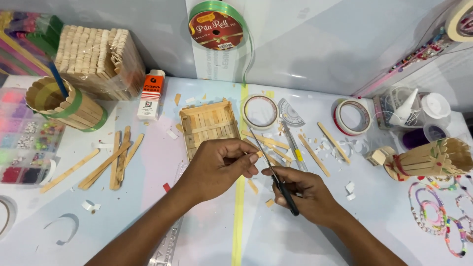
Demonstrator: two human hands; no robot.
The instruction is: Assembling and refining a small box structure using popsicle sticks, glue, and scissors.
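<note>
Right hand [300, 189] closed around the black handles of slim steel scissors [273, 172], blades angled up past the fingertips. Left hand [219, 165] curled, fingertips pinched on a small pale wooden stick piece [259, 154], barely visible, touching the blades. Just beyond the left knuckles, a shallow square tray of flat wooden sticks [209, 125]. Beyond the right fingers, loose wooden sticks [315, 155] and a clear tape roll [259, 112].

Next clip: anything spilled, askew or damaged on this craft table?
Mostly cutting litter: short wooden offcuts and white paper scraps lie scattered around the hands. Loose craft sticks lie crisscrossed left of the stick tray. Nothing looks broken or spilled.
</note>
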